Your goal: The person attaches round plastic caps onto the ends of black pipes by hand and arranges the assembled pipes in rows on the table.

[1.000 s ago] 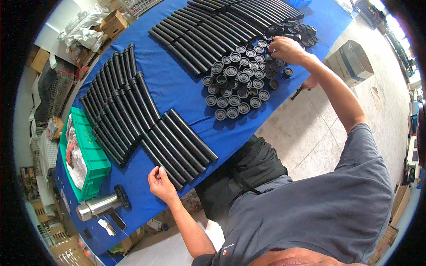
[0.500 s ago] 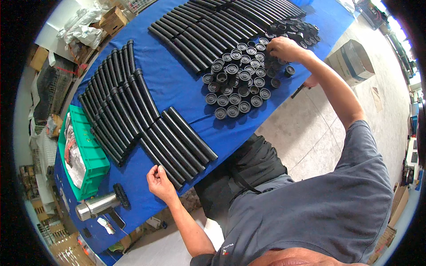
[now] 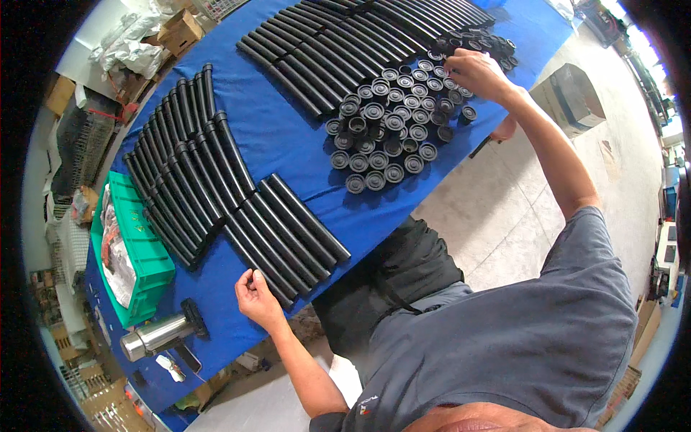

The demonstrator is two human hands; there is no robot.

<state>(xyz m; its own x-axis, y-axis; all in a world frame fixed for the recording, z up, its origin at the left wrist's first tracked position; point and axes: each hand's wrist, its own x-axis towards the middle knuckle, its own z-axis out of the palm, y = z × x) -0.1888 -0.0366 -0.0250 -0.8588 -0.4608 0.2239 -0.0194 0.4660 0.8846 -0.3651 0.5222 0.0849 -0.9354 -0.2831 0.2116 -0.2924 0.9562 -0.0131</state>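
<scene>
My right hand [image 3: 481, 75] reaches over the far right side of a cluster of round black caps [image 3: 394, 122], most standing with their ringed faces up. Its fingers are bent together and point down at the caps; whatever lies between their tips is hidden. Beyond it is a darker heap of loose caps [image 3: 493, 45]. My left hand [image 3: 259, 299] rests by the table's near edge with thumb and fingers curled together, beside the near ends of a row of black tubes [image 3: 288, 241]. Anything inside those fingers is too small to make out.
More black tubes lie in rows at the left [image 3: 180, 165] and the far side [image 3: 331, 50] of the blue-covered table [image 3: 288, 155]. A green crate [image 3: 147, 252], a steel flask [image 3: 155, 337] and a phone [image 3: 188, 358] sit at the left. A cardboard box [image 3: 568, 101] stands on the floor.
My right hand has moved slightly right and away across the caps, uncovering several of them. My left hand stays about where it was. The view has shifted a little.
</scene>
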